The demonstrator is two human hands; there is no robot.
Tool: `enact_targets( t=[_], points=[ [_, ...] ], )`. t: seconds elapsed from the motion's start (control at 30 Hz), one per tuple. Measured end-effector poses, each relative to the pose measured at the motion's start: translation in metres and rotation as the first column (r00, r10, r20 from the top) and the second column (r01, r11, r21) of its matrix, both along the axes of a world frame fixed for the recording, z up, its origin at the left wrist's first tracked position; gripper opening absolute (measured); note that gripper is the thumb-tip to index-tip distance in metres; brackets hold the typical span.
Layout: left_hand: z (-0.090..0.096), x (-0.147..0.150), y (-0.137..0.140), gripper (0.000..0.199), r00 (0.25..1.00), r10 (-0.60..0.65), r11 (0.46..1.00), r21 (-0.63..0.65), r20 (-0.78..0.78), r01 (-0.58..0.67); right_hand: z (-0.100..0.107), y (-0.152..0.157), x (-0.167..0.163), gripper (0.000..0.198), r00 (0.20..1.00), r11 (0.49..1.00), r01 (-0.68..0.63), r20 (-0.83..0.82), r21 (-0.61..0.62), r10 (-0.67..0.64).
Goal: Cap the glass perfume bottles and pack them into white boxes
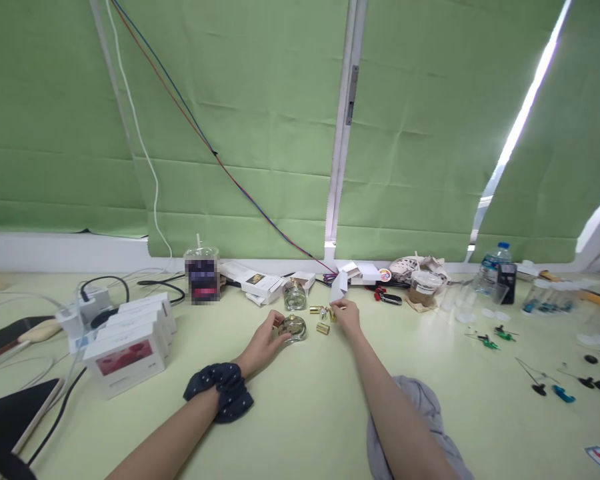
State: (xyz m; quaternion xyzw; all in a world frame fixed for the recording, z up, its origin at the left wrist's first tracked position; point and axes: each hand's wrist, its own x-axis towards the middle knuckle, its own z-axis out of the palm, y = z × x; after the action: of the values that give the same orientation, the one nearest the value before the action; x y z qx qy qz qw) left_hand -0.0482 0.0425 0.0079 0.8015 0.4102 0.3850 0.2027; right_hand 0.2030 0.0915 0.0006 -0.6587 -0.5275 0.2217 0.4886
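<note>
My left hand (264,343) curls its thumb and fingers around a clear, rounded glass perfume bottle (296,328) lying on the table. Behind that one stands a second glass perfume bottle (295,298). Just to the right, my right hand (347,316) has its fingers pinched at a small gold piece (333,316), partly hidden by the fingertips. Close by lie two gold cylinders, one nearer (323,329) and one farther (315,310), with a small silvery part (323,315) beside them. A folded white card (339,287) rises right behind my right fingertips.
White boxes (130,357) and charger cables stand on the left, near a drink cup (203,273). Flat white packages (265,288) line the back. To the right are a lidded tub (425,287), a water bottle (493,267) and small green tools (489,342).
</note>
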Motion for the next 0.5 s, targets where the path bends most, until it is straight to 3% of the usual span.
enact_targets(
  t=[0.23, 0.5],
  points=[
    [0.003, -0.013, -0.041, 0.022, 0.998, -0.048, 0.995, -0.081, 0.039, 0.051, 0.000, -0.002, 0.002, 0.018, 0.999, 0.999, -0.014, 0.030, -0.032, 0.014],
    [0.002, -0.014, -0.046, 0.022, 0.999, -0.033, 0.996, -0.080, 0.036, 0.036, 0.001, -0.003, 0.006, 0.022, 0.991, 0.997, 0.024, 0.132, -0.077, -0.014]
  ],
)
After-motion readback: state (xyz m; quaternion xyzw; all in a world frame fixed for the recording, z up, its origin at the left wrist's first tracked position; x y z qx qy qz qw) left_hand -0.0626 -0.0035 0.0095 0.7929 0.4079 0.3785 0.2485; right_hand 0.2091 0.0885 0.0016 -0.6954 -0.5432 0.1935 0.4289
